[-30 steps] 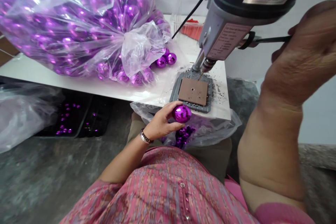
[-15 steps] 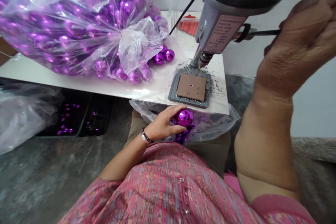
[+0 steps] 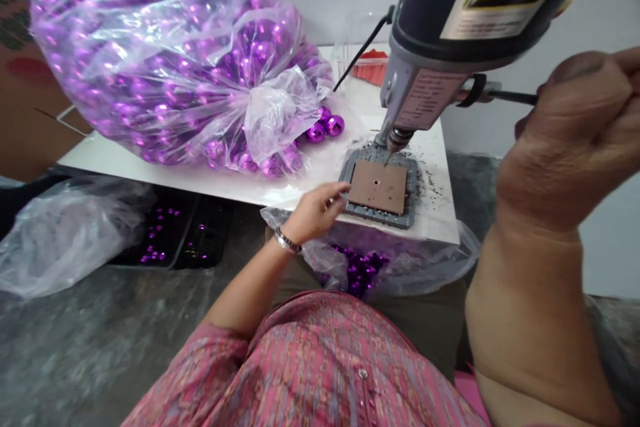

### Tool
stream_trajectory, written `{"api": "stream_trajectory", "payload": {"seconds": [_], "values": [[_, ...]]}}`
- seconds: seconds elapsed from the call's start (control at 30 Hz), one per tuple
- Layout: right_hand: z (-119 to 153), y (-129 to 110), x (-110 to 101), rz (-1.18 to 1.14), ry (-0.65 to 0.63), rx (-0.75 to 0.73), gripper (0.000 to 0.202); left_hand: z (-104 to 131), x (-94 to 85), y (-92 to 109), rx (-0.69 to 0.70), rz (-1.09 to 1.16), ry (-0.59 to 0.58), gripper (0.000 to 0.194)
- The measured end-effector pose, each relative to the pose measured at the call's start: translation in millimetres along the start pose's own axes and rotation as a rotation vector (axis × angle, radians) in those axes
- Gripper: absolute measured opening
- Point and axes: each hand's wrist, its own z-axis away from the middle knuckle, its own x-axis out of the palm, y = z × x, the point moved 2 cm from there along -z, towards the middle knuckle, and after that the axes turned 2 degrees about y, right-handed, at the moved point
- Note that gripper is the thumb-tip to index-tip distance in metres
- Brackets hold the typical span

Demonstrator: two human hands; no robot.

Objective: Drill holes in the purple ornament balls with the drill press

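Note:
My left hand [image 3: 320, 210] is at the left front edge of the drill press base [image 3: 411, 210], fingers parted and holding nothing. My right hand [image 3: 575, 127] is wrapped around the feed lever [image 3: 515, 97] at the side of the drill press [image 3: 425, 47]. Under the thin drill bit [image 3: 388, 159], a brown square board [image 3: 380, 197] with one small hole rests on the base. Below the table edge, a clear plastic bag [image 3: 440, 273] on my lap holds shiny purple balls [image 3: 361, 268].
A big clear bag of purple balls [image 3: 175, 73] fills the table's left side, with a few loose balls [image 3: 335, 125] by its mouth. Red pieces [image 3: 371, 68] lie behind the press. A cardboard box [image 3: 30, 93] stands left; dark crates [image 3: 187, 233] sit on the floor.
My left hand has let go of a purple ball and moved up toward the drill base. My right hand stays on the lever. The whole view has shifted slightly.

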Motion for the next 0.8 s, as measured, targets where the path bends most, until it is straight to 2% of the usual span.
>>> {"api": "stream_trajectory", "payload": {"seconds": [0.07, 0.13, 0.23, 0.3, 0.37, 0.43, 0.57, 0.67, 0.8], "values": [[1.0, -0.4, 0.6, -0.055, 0.008, -0.064, 0.023, -33.7, -18.3, -11.5, -0.039, -0.172, 0.125, 0.037], [2.7, -1.5, -0.1, -0.058, 0.002, -0.093, 0.022, -66.8, -36.8, -22.7, -0.097, -0.336, 0.169, 0.045], [5.8, -4.6, -3.1, -0.003, -0.027, -0.065, 0.023, -102.0, -64.3, -37.3, -0.298, -0.63, 0.1, 0.053], [7.9, -7.9, -5.4, 0.009, -0.035, -0.073, 0.025, -112.3, -80.3, -43.5, -0.396, -0.73, 0.054, 0.049], [9.5, -10.3, -6.9, 0.015, -0.041, -0.067, 0.026, -113.5, -90.1, -47.3, -0.458, -0.788, 0.0, 0.041], [10.6, -11.5, -7.8, 0.027, -0.037, -0.058, 0.027, -108.9, -92.7, -47.7, -0.475, -0.851, -0.052, 0.04], [12.6, -13.9, -9.2, 0.06, -0.052, -0.078, 0.024, -92.1, -85.4, -37.4, -0.468, -0.889, -0.109, 0.05], [14.9, -16.2, -11.5, 0.085, -0.071, -0.066, 0.023, -77.7, -78.7, -27.7, -0.497, -0.915, -0.21, 0.05], [17.1, -16.4, -13.7, 0.08, -0.084, -0.062, 0.022, -62.0, -71.3, -24.4, -0.392, -1.016, -0.276, 0.049]]}}
